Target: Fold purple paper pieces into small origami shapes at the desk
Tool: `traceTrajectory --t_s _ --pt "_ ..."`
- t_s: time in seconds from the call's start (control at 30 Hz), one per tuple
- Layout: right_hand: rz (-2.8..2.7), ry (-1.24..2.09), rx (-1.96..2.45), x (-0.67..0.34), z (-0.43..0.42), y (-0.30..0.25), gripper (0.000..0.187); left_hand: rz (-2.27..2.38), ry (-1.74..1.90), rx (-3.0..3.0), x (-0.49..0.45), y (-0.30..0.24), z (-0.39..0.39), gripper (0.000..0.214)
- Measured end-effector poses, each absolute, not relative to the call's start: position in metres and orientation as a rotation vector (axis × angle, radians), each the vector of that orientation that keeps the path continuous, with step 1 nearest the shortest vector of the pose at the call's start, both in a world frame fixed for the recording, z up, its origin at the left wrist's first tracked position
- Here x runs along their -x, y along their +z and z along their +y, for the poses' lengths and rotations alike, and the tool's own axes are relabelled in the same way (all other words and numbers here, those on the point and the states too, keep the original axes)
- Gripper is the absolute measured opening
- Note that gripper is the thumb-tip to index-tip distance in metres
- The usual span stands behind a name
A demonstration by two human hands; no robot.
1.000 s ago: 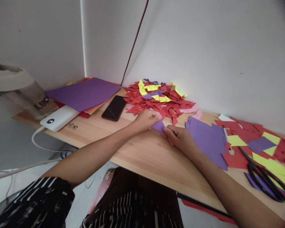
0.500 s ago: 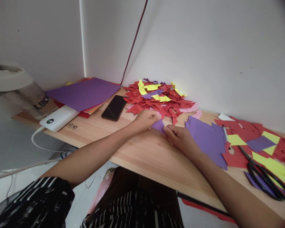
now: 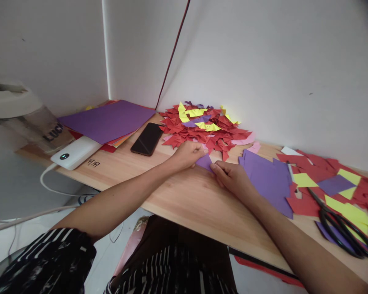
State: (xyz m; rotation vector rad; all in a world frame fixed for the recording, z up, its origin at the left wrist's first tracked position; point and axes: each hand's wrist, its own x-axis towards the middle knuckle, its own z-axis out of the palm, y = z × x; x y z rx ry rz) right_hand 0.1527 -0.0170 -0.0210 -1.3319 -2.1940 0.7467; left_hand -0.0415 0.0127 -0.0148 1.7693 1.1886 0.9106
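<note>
Clock bearings were taken from the small purple sheet (image 3: pixel 203 162), with 12 toward the wall (image 3: pixel 263 81).

Change: none of note. Against the preceding second, neither hand nor the sheet had shifted visibly; only the view had drifted slightly. This was judged a steady hold, with the paper under control and no new fold seen.

Hands: the left hand (image 3: pixel 190 154) was clamped on the sheet's far-left side, at 10 o'clock. The right hand (image 3: pixel 231 173) was pinched on its near-right side, at 4 o'clock. The hands were apart, the sheet spanning them. The undersides of the fingers were hidden, and any crease could not be confirmed.

Edges and room: the desk (image 3: pixel 184 200) showed bare wood from 5 to 8 o'clock, reaching its front edge at 6. This was judged the easiest side for movement. At 12 o'clock the heap of folded paper (image 3: pixel 208 126) backed onto the wall and lay near the left hand. The phone (image 3: pixel 147 139) lay at 10 o'clock. Between 3 and 4, the purple paper stack (image 3: pixel 266 179) lay just beside the right hand; the scissors (image 3: pixel 340 226) lay beyond, at 4, on cut paper.
</note>
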Motion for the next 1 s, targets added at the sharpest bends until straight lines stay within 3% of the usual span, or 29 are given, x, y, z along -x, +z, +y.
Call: traceTrajectory --t_s 0.67,0.83,1.0 --pt "-2.167 0.776 1.295 -0.156 -0.014 -0.025 0.047 1.164 0.922 -1.734 0.039 -0.013 0.010 0.032" --pt "-2.121 0.804 1.224 -0.158 -0.009 -0.029 0.032 1.079 0.889 -1.767 0.035 -0.014 0.010 0.028" --pt "-2.092 0.812 1.219 -0.160 -0.005 -0.034 0.028 1.029 0.894 -1.889 0.032 -0.017 0.011 0.024"
